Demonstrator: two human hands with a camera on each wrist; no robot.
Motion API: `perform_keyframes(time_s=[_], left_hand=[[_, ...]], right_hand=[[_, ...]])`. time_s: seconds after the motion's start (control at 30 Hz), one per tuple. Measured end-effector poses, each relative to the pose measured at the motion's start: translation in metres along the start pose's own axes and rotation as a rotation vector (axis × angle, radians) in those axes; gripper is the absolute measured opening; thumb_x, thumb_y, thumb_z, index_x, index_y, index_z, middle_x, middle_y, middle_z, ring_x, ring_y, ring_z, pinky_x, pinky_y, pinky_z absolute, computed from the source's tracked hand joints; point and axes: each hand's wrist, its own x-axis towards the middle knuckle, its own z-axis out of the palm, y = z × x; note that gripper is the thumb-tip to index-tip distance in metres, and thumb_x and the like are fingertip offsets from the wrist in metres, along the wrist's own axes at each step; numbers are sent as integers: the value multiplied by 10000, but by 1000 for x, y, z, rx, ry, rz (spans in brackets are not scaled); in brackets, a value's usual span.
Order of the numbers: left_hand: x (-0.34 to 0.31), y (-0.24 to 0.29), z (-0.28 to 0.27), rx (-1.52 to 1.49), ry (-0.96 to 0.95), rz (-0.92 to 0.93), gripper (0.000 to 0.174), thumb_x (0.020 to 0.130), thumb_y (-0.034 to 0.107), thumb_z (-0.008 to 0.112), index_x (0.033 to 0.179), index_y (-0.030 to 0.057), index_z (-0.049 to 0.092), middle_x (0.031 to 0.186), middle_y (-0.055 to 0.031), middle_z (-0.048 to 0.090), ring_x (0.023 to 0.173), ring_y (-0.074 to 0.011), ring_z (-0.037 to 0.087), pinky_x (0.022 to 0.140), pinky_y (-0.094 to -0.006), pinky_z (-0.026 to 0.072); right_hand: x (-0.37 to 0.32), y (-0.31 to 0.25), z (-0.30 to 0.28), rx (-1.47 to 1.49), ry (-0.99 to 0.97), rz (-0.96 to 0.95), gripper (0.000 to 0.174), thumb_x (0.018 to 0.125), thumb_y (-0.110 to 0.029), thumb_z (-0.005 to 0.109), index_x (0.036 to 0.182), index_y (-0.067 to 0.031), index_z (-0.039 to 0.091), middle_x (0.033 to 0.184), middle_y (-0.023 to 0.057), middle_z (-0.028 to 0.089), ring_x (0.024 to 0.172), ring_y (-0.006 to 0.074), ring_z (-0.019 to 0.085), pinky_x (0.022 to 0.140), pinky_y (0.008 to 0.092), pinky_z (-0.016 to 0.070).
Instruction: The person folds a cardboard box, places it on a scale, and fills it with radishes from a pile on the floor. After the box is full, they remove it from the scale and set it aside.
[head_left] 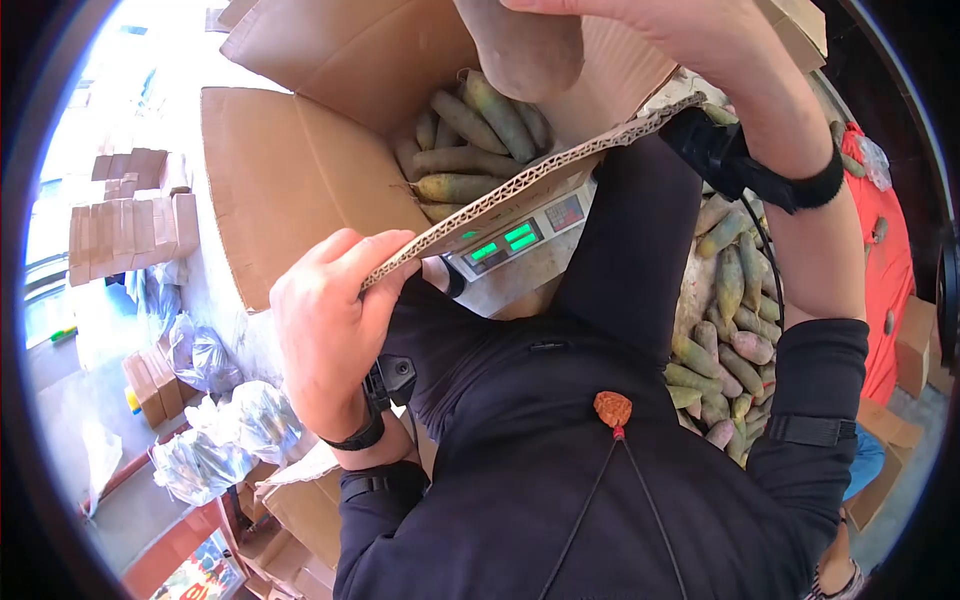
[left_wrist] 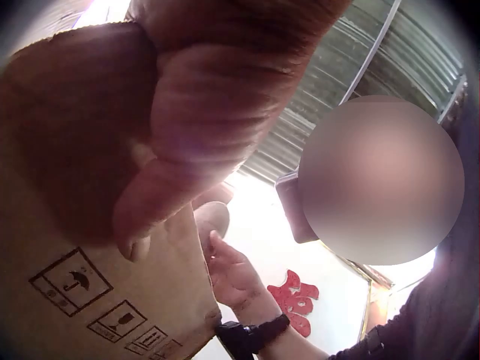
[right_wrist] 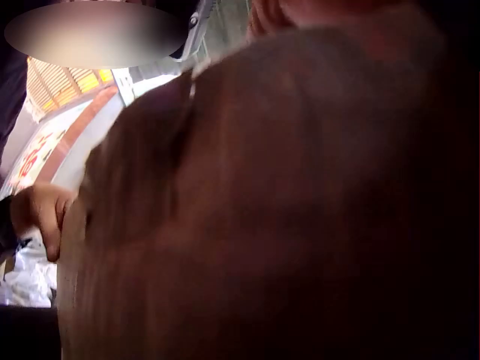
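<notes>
An open cardboard box [head_left: 250, 170] stands in front of me with several green-skinned radishes [head_left: 480, 130] inside. My left hand [head_left: 325, 310] grips the corner of its near flap, thumb on one face and fingers on the other. In the left wrist view that flap [left_wrist: 112, 277] carries printed handling marks. Above the box my right hand [head_left: 640, 15] holds a large, pale radish [head_left: 525, 50], whose upper end is cut off by the frame. The same radish [left_wrist: 214, 217] shows against the right fingers in the left wrist view. Cardboard fills most of the right wrist view.
A scale with a lit green display [head_left: 505, 240] sits under the near flap. More radishes [head_left: 735, 340] lie heaped at my right, beside a red cloth [head_left: 885, 300]. Plastic bags [head_left: 230, 440] and stacked flat cartons [head_left: 130, 235] are at the left.
</notes>
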Motion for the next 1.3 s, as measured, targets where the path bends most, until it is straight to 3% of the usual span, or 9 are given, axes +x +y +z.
perform_keyframes(time_s=[0.1,0.2,0.33,0.4,0.53,0.63,0.9,0.97,1.3], left_hand=[[1,0,-2,-15,0,10,182,720,86,695,884,10,675,648,-111,531,569,-255,549,547,-315,420],[1,1,-2,6,-8,19,126,752,164,681,861,105,707,653,-78,563,611,-259,580,549,-345,444],[0,0,-1,41,-14,-14,134,748,166,677,869,118,709,666,-74,578,641,-254,593,569,-342,454],[0,-1,-2,-3,-22,-42,140,745,167,677,874,122,709,672,-72,583,654,-252,597,576,-342,456],[-1,-1,-2,36,-28,-5,154,741,174,679,883,122,708,684,-69,589,666,-250,600,578,-342,456],[-1,-2,-1,39,-17,-1,153,741,175,679,881,119,707,685,-67,589,669,-251,600,580,-342,457],[-3,-3,0,33,-14,9,149,741,168,679,877,112,701,683,-66,586,671,-253,600,581,-344,460],[-3,-3,0,42,-12,20,163,728,161,686,883,112,697,681,-65,586,669,-251,600,577,-345,460],[-4,-10,5,-19,90,37,230,685,146,714,909,98,693,691,-56,592,656,-232,600,569,-332,468]], right_hand=[[2,23,-8,25,-83,122,402,770,-96,723,1100,54,549,946,84,606,872,131,597,733,251,489],[-19,15,-20,-56,74,102,218,819,-46,657,1012,38,604,918,70,620,802,101,597,708,226,485],[-43,36,-57,143,112,261,269,817,-37,657,1072,30,600,936,72,630,807,89,595,706,224,484],[-64,73,-78,107,214,297,247,919,-95,550,1137,9,600,1103,88,634,1027,163,586,903,300,442],[-89,94,-76,186,272,485,267,889,-209,629,1096,-41,639,1020,12,664,921,83,606,769,216,443],[-98,107,-66,217,252,589,254,895,-202,620,1096,-47,640,1023,16,661,930,96,605,772,228,450],[-87,108,-40,395,226,554,275,914,-227,600,1107,-33,626,1009,28,653,923,112,606,767,252,485],[-84,106,-37,414,203,536,306,950,-200,538,1174,5,570,1045,46,639,930,112,605,785,261,505],[-66,78,-32,586,261,496,373,965,-270,509,1203,13,554,1148,87,608,1014,149,589,843,300,475]])
